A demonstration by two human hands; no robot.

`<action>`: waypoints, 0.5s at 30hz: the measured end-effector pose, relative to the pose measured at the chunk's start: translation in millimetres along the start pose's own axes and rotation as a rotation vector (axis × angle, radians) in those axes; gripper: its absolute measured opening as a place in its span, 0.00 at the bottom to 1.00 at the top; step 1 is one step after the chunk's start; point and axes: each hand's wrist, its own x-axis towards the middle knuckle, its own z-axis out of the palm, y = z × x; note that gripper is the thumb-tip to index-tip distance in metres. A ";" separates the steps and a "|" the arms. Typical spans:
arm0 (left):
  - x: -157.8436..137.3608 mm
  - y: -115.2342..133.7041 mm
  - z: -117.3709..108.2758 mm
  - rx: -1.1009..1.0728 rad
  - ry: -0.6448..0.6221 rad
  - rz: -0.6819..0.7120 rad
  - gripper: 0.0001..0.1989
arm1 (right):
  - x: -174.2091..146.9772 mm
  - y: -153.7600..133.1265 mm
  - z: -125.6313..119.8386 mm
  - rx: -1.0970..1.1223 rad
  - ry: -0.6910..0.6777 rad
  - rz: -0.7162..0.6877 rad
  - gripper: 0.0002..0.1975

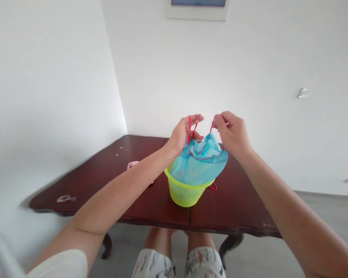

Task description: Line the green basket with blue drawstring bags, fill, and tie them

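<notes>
A thin blue plastic drawstring bag (200,164) sits in a yellow-green mesh basket (186,195), its gathered mouth rising above the rim. Around the fingers of my left hand (182,133) runs a loop of red drawstring (189,131); those fingers are stretched out, with the thumb apart. My right hand (232,129) is closed in a pinch on the red cord at the other side of the bag's mouth. Between the two hands the bag's edge is bunched. Whatever lies inside the bag cannot be made out.
The basket stands on a dark red-brown wooden table (153,200) with a wavy edge. Behind my left forearm a pink item (132,165) is partly hidden. A red cord loop (213,187) lies right of the basket. White walls (150,77) stand behind and left.
</notes>
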 end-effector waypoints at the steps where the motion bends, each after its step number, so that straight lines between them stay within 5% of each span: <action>1: 2.3 0.5 1.0 -0.037 -0.012 -0.010 0.23 | 5.7 4.6 2.6 0.125 0.023 0.057 0.29; 5: 3.7 -1.9 6.5 -0.104 -0.061 0.020 0.34 | 12.4 15.4 16.1 0.489 -0.032 0.280 0.35; 10: -3.4 -15.3 2.8 0.169 -0.267 0.131 0.52 | -2.5 0.3 20.6 0.539 -0.279 0.227 0.35; 15: -11.4 -24.5 -5.4 0.352 -0.425 0.224 0.30 | -19.1 -22.7 10.6 0.559 -0.390 0.135 0.25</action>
